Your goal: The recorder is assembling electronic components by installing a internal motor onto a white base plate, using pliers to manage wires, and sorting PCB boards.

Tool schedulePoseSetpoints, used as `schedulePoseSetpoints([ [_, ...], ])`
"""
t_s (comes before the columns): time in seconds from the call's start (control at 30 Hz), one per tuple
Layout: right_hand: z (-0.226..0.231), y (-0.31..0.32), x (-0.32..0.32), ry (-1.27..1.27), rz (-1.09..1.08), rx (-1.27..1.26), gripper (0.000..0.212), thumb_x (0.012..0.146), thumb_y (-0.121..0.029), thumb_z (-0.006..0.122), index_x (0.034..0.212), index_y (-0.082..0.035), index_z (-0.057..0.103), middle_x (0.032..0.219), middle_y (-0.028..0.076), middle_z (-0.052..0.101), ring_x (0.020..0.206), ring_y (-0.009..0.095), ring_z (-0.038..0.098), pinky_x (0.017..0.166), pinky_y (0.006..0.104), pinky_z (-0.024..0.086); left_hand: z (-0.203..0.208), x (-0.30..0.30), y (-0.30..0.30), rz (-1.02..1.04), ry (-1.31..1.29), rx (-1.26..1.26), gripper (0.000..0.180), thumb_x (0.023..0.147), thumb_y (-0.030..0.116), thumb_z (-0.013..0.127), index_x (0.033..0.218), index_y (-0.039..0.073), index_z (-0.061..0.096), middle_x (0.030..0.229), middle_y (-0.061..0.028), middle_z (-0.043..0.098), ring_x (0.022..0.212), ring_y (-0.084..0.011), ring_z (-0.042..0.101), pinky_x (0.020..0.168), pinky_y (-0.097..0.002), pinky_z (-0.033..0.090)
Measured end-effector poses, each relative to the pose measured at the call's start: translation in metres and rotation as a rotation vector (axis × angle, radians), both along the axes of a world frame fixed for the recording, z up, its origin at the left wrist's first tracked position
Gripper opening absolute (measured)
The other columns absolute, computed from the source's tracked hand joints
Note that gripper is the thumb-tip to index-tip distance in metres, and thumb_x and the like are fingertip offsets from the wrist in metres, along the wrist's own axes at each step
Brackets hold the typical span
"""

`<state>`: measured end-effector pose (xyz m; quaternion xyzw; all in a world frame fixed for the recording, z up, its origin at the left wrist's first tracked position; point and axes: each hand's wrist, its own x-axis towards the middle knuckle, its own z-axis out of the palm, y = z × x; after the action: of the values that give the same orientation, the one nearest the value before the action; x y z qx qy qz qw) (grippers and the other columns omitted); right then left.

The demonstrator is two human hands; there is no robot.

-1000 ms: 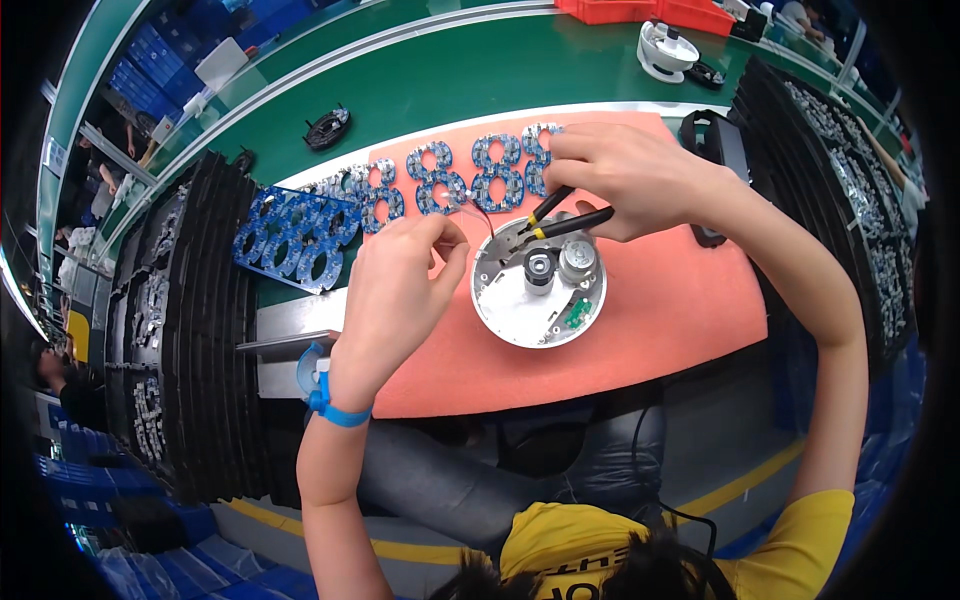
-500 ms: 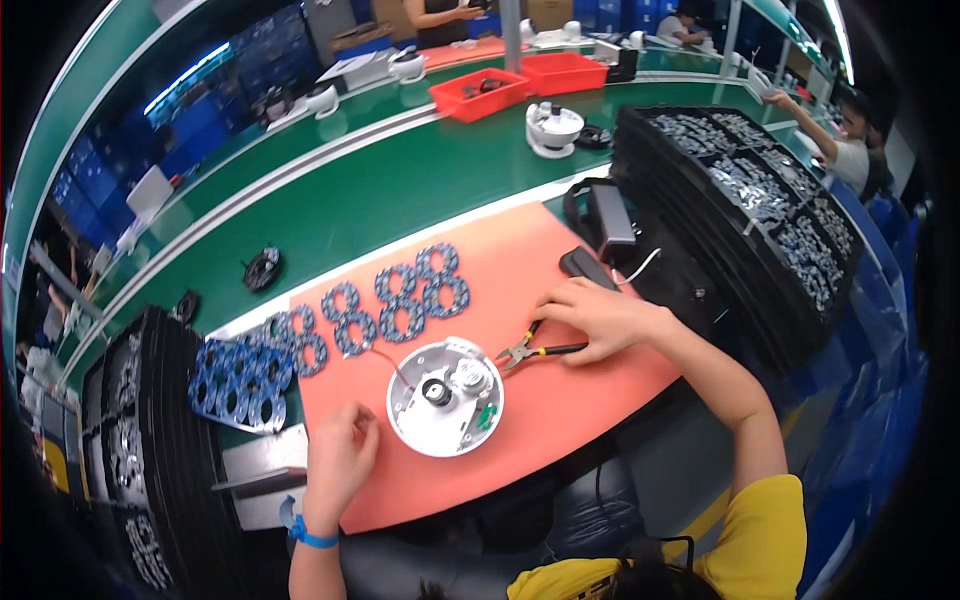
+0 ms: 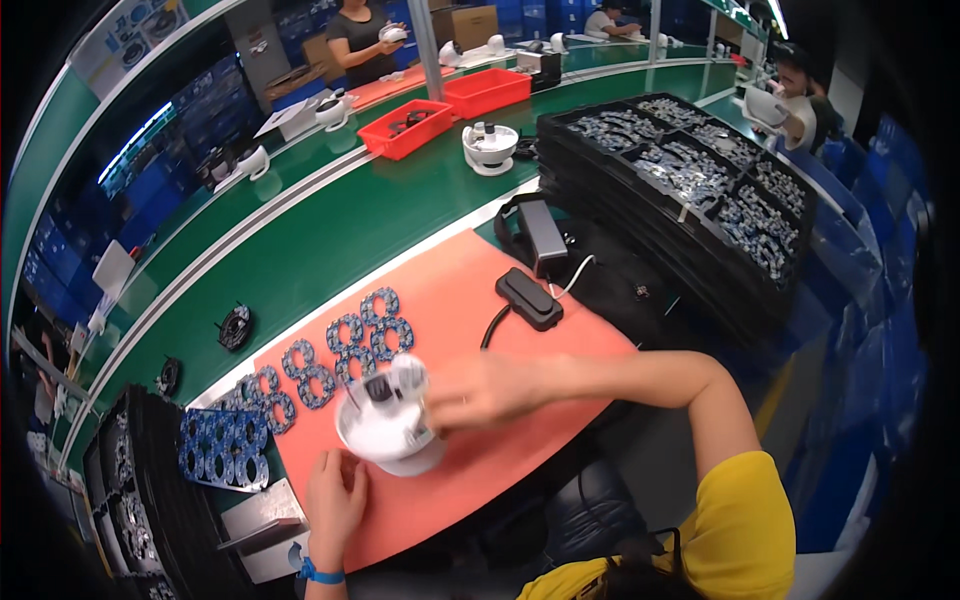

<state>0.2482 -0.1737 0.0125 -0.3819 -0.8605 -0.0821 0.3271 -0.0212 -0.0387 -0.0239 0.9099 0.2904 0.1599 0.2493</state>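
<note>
A white round device housing (image 3: 400,455) stands on the orange mat (image 3: 520,385), with a small black part and a white round part on its top side. At its right rim my right hand (image 3: 485,392) is smeared by motion, so its grip cannot be made out. My left hand (image 3: 335,492) rests on the mat at the lower left of the housing, fingers loosely curled with a gap to the thumb and nothing seen between them. Several blue figure-eight circuit boards (image 3: 312,375) lie in a row behind the housing. The pliers are out of sight.
Blue boards (image 3: 225,450) lie at the mat's left, beside stacked black trays (image 3: 125,490). A black oblong box (image 3: 530,298) with cables and a grey block (image 3: 543,235) lie at the right. Larger stacked trays of parts (image 3: 690,170), red bins (image 3: 405,128) and another white device (image 3: 490,150) stand beyond.
My right hand has moved left from the pliers to the housing, which now appears tilted. The pliers no longer show. The view has shifted, and my left hand stays near the housing.
</note>
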Motion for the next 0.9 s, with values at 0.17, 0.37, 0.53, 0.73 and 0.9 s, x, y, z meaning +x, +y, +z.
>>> schedulePoseSetpoints([
  [0.17, 0.045, 0.058, 0.083, -0.053, -0.369, 0.174, 0.011, 0.077, -0.005, 0.062, 0.083, -0.005, 0.053, 0.088, 0.008, 0.052, 0.082, 0.028, 0.057, 0.068, 0.0375, 0.048, -0.009, 0.005, -0.001, -0.031, 0.005, 0.06, 0.011, 0.082, 0.004, 0.06, 0.086, -0.001, 0.052, 0.081, -0.0148, 0.054, 0.075, -0.0306, 0.056, 0.065, -0.0387, 0.045],
  [0.37, -0.015, 0.178, 0.183, -0.147, -0.736, 0.039, 0.011, 0.078, -0.016, 0.061, 0.075, -0.005, 0.062, 0.086, 0.009, 0.061, 0.083, 0.03, 0.063, 0.067, 0.0435, 0.053, -0.023, -0.009, -0.002, -0.062, 0.007, 0.212, 0.012, 0.086, 0.006, 0.056, 0.096, -0.001, 0.055, 0.088, -0.0179, 0.058, 0.08, -0.0323, 0.058, 0.072, -0.0396, 0.046],
  [0.53, -0.039, 0.182, 0.21, -0.132, -0.764, 0.083, 0.012, 0.08, -0.015, 0.059, 0.088, -0.007, 0.063, 0.094, 0.009, 0.061, 0.084, 0.028, 0.064, 0.069, 0.0413, 0.054, 0.017, 0.008, -0.031, -0.083, 0.066, 0.24, 0.016, 0.09, 0.01, 0.055, 0.1, -0.001, 0.059, 0.086, -0.0211, 0.061, 0.082, -0.0345, 0.061, 0.071, -0.0399, 0.049],
  [0.73, 0.047, 0.09, 0.194, -0.244, -0.971, -0.009, 0.02, 0.079, -0.018, 0.059, 0.097, -0.01, 0.063, 0.098, 0.011, 0.06, 0.088, 0.031, 0.064, 0.073, 0.0415, 0.052, -0.002, 0.007, -0.023, -0.166, -0.09, 0.105, 0.017, 0.091, 0.012, 0.056, 0.102, -0.001, 0.059, 0.091, -0.0183, 0.061, 0.082, -0.0312, 0.06, 0.074, -0.0371, 0.049],
  [0.9, 0.132, -0.073, 0.238, -0.023, -1.316, 0.149, 0.024, 0.077, -0.018, 0.06, 0.097, -0.008, 0.067, 0.096, 0.013, 0.066, 0.088, 0.03, 0.065, 0.078, 0.0399, 0.052, 0.019, 0.011, -0.039, -0.067, -0.104, -0.028, 0.023, 0.092, 0.014, 0.056, 0.11, 0.0, 0.058, 0.101, -0.0175, 0.06, 0.097, -0.0271, 0.06, 0.085, -0.0317, 0.048],
])
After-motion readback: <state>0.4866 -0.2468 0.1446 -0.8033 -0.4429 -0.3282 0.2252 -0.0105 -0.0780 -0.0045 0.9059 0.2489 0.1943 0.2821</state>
